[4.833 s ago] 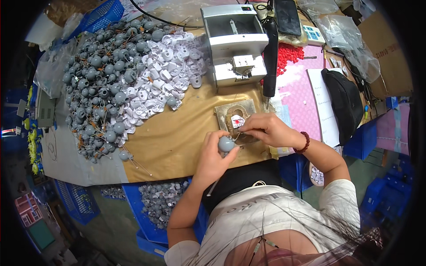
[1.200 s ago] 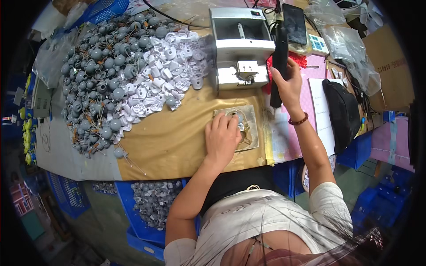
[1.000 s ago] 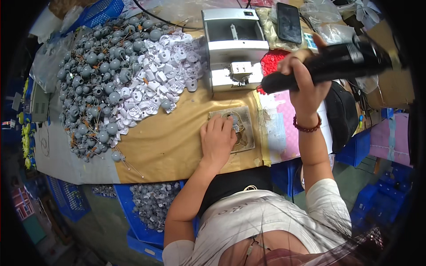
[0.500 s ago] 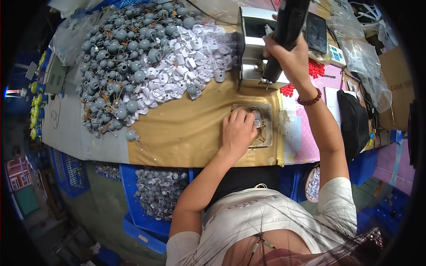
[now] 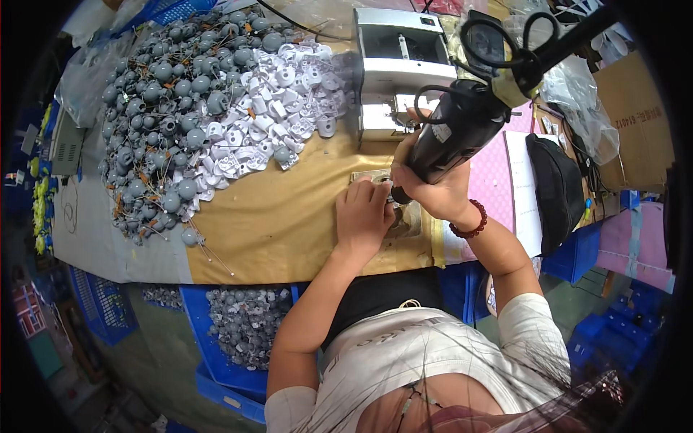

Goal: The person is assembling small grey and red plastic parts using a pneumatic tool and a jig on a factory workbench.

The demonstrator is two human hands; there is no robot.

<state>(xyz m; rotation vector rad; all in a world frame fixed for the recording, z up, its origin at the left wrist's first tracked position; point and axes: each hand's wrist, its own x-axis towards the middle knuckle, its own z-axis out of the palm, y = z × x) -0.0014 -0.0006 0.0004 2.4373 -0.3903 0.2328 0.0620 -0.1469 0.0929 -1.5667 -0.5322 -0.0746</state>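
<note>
My right hand point(image 5: 442, 193) wraps round a black electric screwdriver point(image 5: 456, 137), which leans with its lower end down at a small square fixture plate point(image 5: 410, 222). My left hand point(image 5: 362, 218) rests on the plate's left side, its fingers bent together over a small part that they mostly hide. The screwdriver's tip meets the work close beside my left fingertips; whether it touches cannot be made out. Just beyond the plate stands a silver-and-white box-shaped screw feeder point(image 5: 393, 68).
A big heap of grey ball-shaped parts with wires point(image 5: 162, 90) and a heap of white plastic parts point(image 5: 253, 130) cover the table's left. To the right lie a black pouch point(image 5: 554, 195) and a cardboard box point(image 5: 635, 123). A blue bin point(image 5: 198, 325) of parts sits below the table edge.
My right hand has brought the screwdriver from the screw feeder down and towards me, to the fixture plate. My left hand stays at the plate. The whole view has shifted slightly.
</note>
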